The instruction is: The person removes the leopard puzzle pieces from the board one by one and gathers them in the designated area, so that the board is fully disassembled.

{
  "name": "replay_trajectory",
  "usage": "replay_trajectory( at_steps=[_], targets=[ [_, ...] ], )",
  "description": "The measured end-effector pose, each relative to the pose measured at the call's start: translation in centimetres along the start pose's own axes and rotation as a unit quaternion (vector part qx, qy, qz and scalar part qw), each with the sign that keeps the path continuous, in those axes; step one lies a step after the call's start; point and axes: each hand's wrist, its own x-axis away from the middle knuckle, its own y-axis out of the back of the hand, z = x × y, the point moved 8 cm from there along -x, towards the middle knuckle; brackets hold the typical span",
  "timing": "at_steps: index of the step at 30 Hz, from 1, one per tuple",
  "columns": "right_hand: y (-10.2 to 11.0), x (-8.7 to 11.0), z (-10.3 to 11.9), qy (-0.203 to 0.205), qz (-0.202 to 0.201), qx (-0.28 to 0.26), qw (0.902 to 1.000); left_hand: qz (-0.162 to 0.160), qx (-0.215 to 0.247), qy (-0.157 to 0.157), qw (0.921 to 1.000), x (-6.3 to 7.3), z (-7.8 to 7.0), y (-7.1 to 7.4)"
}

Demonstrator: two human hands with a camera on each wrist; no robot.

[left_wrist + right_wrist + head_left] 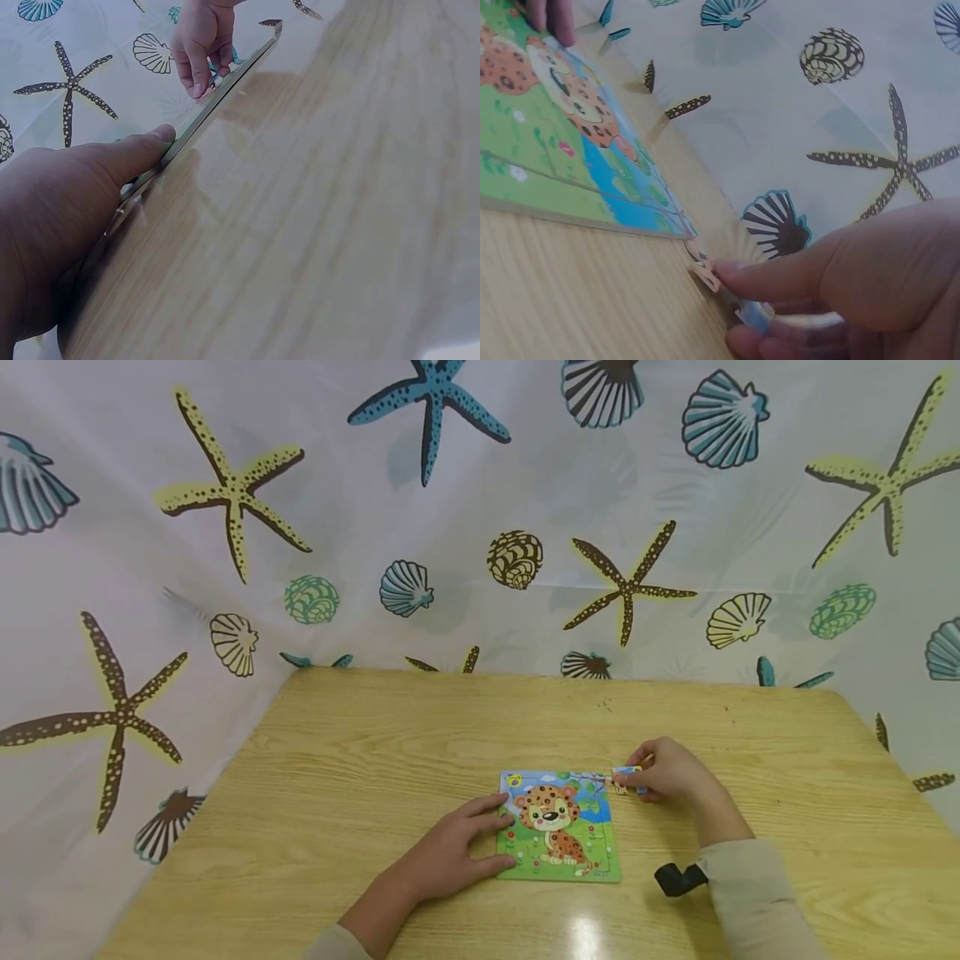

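A square leopard picture puzzle (558,827) lies on the wooden table, its picture showing a spotted cub on grass under blue sky. My left hand (453,852) rests at the puzzle's left edge, fingers spread, with fingertips on its border; the left wrist view shows the thumb (146,154) along the board's edge. Just off the upper right corner, my right hand (671,772) pinches small puzzle pieces (626,778) between thumb and fingers. In the right wrist view one piece (705,275) is under the thumb, and a blue piece (756,315) sits by the lower fingers.
The wooden table (360,760) extends around the puzzle on all sides. A white curtain (465,510) printed with starfish and shells hangs behind and beside it. A black wrist mount (678,880) sticks out from the right sleeve (750,885).
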Motion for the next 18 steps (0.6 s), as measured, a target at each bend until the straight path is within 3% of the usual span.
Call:
replay_trajectory(
  at_steps=[3,6,12,18],
  targets=[
    [0.08,0.22,0.16,-0.008,-0.019,0.072,0.9972,-0.001,0.0,-0.001,1.0,0.06,0.03,0.0],
    [0.13,0.41,0.24,-0.015,-0.025,0.103,0.9942,-0.002,-0.002,-0.001,1.0,0.06,0.07,0.01],
    [0.03,0.2,-0.32,-0.013,0.012,0.018,0.9997,-0.002,-0.004,-0.006,1.0,0.07,0.07,0.02],
    [0.0,-0.33,-0.14,0.009,0.054,-0.064,0.9965,-0.002,-0.006,-0.006,1.0,0.09,0.11,0.04]
  ],
)
